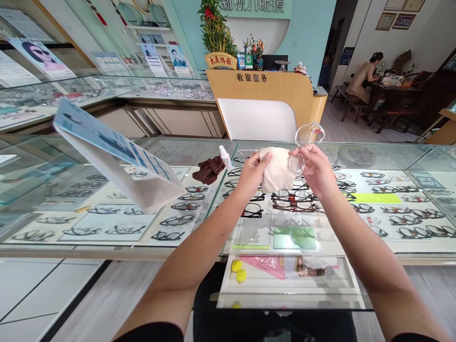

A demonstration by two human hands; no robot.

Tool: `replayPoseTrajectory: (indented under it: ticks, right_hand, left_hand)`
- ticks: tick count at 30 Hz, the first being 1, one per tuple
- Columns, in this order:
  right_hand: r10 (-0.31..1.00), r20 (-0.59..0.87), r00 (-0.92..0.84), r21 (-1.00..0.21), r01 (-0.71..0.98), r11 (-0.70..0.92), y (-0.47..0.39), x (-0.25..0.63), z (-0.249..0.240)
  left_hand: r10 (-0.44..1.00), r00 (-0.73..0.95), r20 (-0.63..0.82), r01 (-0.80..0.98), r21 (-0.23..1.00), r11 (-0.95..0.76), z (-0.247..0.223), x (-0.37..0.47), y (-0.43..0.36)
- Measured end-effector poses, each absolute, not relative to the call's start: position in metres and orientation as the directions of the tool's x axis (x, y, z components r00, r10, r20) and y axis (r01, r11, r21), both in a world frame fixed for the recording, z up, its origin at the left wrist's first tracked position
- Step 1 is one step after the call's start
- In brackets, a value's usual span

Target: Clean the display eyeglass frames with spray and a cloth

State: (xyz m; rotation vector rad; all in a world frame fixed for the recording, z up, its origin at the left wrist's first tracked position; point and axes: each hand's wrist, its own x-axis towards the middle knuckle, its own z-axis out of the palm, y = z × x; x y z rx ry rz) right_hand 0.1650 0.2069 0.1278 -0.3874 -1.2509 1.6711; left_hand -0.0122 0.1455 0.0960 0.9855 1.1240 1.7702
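Observation:
Above the glass counter, my left hand (255,174) pinches a cream cleaning cloth (278,172) between thumb and fingers. My right hand (316,170) grips a pair of clear-framed eyeglasses (309,134), tilted on end beside the cloth's right edge. One lens rim stands above my right fingers and the other hangs near the cloth. Whether cloth and lens touch, I cannot tell. To the left of my hands, a small white bottle (225,157) stands on the counter with a crumpled dark brown cloth (208,169) beside it.
Under the glass counter top (249,237) lie rows of eyeglasses (292,203). A folded display card (121,156) stands on the left. An open drawer (290,285) juts out in front of me. Beyond is a wooden reception desk (263,85); a seated person (365,80) is far right.

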Motion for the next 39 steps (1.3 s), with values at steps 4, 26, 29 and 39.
replayPoseTrajectory:
  ticks: [4, 26, 29, 39]
  right_hand:
    - [0.835, 0.28, -0.474, -0.857, -0.515, -0.005, 0.21, 0.165, 0.127]
    - [0.86, 0.227, -0.458, -0.872, -0.489, -0.03, 0.208, 0.162, 0.124]
    - [0.855, 0.242, -0.459, -0.87, -0.493, -0.019, 0.206, 0.162, 0.123]
    - [0.862, 0.239, -0.446, -0.869, -0.494, -0.015, 0.197, 0.152, 0.115]
  left_hand:
    - [0.902, -0.366, 0.227, -0.201, 0.927, -0.315, 0.097, -0.015, 0.144]
    - [0.919, -0.332, 0.214, -0.305, 0.898, -0.319, 0.096, -0.017, 0.144]
    - [0.921, -0.307, 0.239, -0.283, 0.901, -0.328, 0.095, -0.017, 0.145]
    - [0.906, -0.227, 0.358, -0.064, 0.922, -0.381, 0.095, -0.007, 0.138]
